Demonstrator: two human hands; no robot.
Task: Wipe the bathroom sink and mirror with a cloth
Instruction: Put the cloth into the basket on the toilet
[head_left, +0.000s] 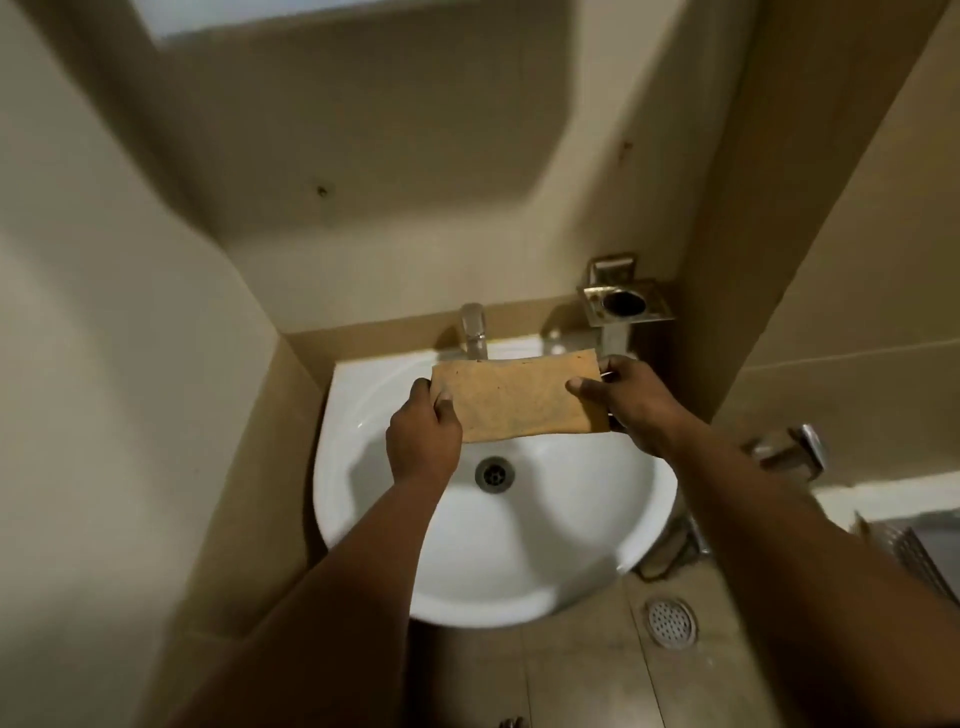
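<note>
**Two hands hold an orange cloth over the white sink**

Two bare hands stretch a flat rectangular orange cloth (519, 397) between them, above the back part of the round white ceramic sink (519, 561). The left hand (423, 436) is closed on the left edge of the cloth, and the right hand (631, 400) pinches the right edge between thumb and fingers. The cloth is held nearly flat and it has some dark spots. The chrome tap (474, 330) stands just behind the cloth, at the back rim of the sink. The round metal drain (494, 474) lies in the bowl, below the cloth. A square metal holder (626, 301) is fixed on the wall, to the right of the tap. A round floor drain (671, 622) is on the tiled floor (571, 675) beside the sink.
</note>
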